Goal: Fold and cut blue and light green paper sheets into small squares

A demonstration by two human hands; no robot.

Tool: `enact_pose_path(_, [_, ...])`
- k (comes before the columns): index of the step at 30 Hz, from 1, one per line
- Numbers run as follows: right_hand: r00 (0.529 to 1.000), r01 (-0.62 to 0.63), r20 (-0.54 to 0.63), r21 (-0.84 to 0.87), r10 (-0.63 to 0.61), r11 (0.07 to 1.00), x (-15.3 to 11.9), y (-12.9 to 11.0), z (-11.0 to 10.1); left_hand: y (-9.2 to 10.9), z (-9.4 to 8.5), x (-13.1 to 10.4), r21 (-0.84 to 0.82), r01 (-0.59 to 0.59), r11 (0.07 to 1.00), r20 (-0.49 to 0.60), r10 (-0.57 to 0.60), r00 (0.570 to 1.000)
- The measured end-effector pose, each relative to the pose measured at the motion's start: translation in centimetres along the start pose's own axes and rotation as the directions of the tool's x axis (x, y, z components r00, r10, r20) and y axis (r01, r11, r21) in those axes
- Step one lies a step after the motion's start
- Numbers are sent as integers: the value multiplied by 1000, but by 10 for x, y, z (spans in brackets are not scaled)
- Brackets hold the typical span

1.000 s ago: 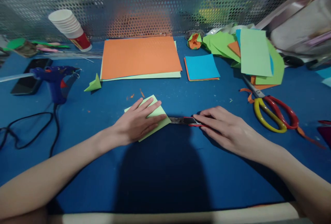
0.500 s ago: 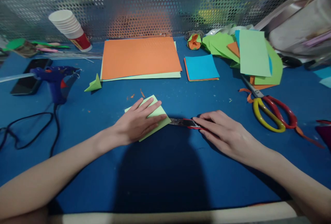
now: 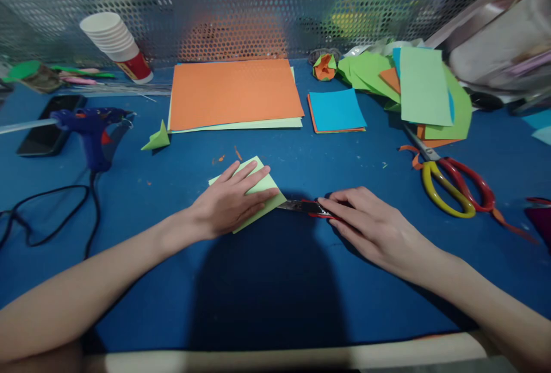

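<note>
My left hand (image 3: 232,198) lies flat with its fingers spread on a folded pale green paper (image 3: 273,195), pressing it to the blue table (image 3: 167,298). My right hand (image 3: 365,221) is closed on a red and black craft knife (image 3: 312,207). The knife lies low along the table, its blade pointing left and reaching the paper's right corner. Part of the paper is hidden beneath my left hand.
Behind are orange sheets (image 3: 236,94) and small blue squares (image 3: 338,110). Scissors (image 3: 460,186) and green scraps (image 3: 370,74) lie right. A glue gun (image 3: 92,132), phone (image 3: 37,138), folded green piece (image 3: 158,139) and paper cups (image 3: 118,46) stand or lie left.
The knife in my right hand has shifted slightly left, its blade tip now by the lower edge of the paper's right corner. My left hand stays on the paper.
</note>
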State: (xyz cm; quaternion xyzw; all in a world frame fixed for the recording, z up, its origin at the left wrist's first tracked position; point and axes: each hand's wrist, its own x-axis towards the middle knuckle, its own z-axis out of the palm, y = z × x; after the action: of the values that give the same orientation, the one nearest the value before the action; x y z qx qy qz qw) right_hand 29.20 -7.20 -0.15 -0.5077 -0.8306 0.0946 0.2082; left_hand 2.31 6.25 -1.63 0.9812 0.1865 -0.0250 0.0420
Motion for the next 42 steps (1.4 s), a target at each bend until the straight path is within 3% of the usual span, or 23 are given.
enact_pose_path(12, [999, 32, 0, -25, -32, 999, 3, -4, 1, 0, 0, -1, 20, -20, 1000, -35, 20, 999])
enact_pose_path(30, [997, 72, 23, -19, -72, 997, 6, -11, 5, -2, 6, -4, -2, -71, 997, -186, 70, 980])
enact_pose_path(42, [996, 89, 35, -19, -88, 996, 9, -17, 7, -1, 4, -5, 2, -93, 996, -187, 91, 978])
